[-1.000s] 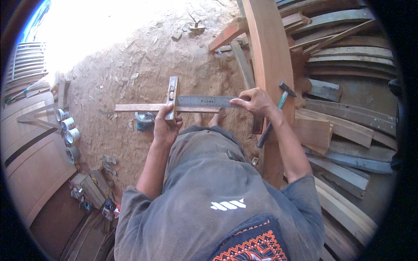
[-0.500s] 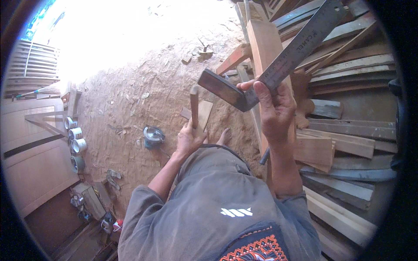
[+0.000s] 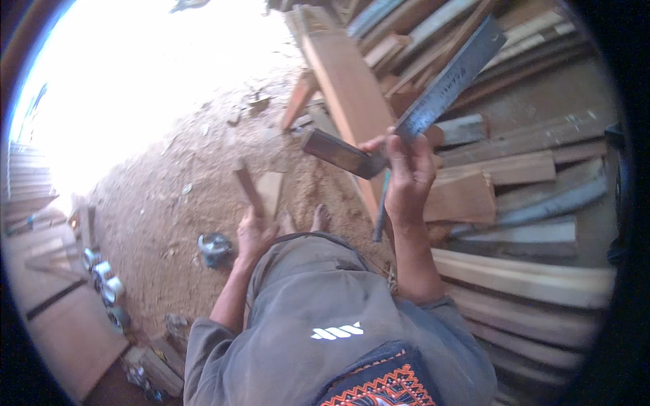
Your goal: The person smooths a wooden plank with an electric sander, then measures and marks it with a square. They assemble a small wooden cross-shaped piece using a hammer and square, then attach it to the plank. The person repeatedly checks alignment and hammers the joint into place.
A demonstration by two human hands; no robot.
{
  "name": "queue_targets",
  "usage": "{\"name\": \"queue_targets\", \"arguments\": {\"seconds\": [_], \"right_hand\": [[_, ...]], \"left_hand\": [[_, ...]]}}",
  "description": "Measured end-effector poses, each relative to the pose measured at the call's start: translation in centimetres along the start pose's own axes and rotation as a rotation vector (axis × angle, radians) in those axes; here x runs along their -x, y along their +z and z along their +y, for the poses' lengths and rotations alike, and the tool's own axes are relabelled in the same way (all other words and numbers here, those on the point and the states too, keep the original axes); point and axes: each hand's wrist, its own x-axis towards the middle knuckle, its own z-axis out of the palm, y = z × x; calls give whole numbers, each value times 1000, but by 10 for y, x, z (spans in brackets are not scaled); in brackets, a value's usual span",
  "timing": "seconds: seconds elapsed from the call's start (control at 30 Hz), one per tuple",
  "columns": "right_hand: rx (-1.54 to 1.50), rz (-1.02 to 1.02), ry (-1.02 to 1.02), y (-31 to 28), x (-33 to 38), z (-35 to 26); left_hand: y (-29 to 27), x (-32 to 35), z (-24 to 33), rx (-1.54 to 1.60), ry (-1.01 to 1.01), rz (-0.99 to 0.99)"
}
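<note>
My right hand is raised and closed around the corner of a try square. The square's metal blade points up to the far right and its dark-edged stock points left. Lower and to the left, my left hand grips a narrow brown wooden stick that stands up from the fist; its lower end is hidden. A pale flat wooden piece shows just beyond that hand, and I cannot tell whether the hand touches it. A thin dark rod shows beside my right wrist.
A long timber beam runs ahead beside a reddish wooden leg. Stacked boards line the right side. A teal power tool rests on the dirt floor; several cans and panels stand left.
The view has turned, so the beam and floor things appear shifted left. Both hands keep their holds on the try square and the wooden stick, and the stick now tilts more to the left.
</note>
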Motion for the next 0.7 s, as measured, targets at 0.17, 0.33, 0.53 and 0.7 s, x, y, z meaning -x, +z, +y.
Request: {"name": "queue_targets", "arguments": {"seconds": [0.17, 0.33, 0.53, 0.7], "right_hand": [[138, 774, 244, -155, 72, 39], [375, 959, 610, -270, 201, 82], [818, 805, 845, -300, 285, 152], [1322, 524, 731, -277, 264, 136]], "left_hand": [[-9, -9, -7, 45, 112, -63], [-21, -28, 14, -211, 67, -258], [-22, -56, 64, -387, 436, -331], [-33, -67, 84, -385, 616, -300]]}}
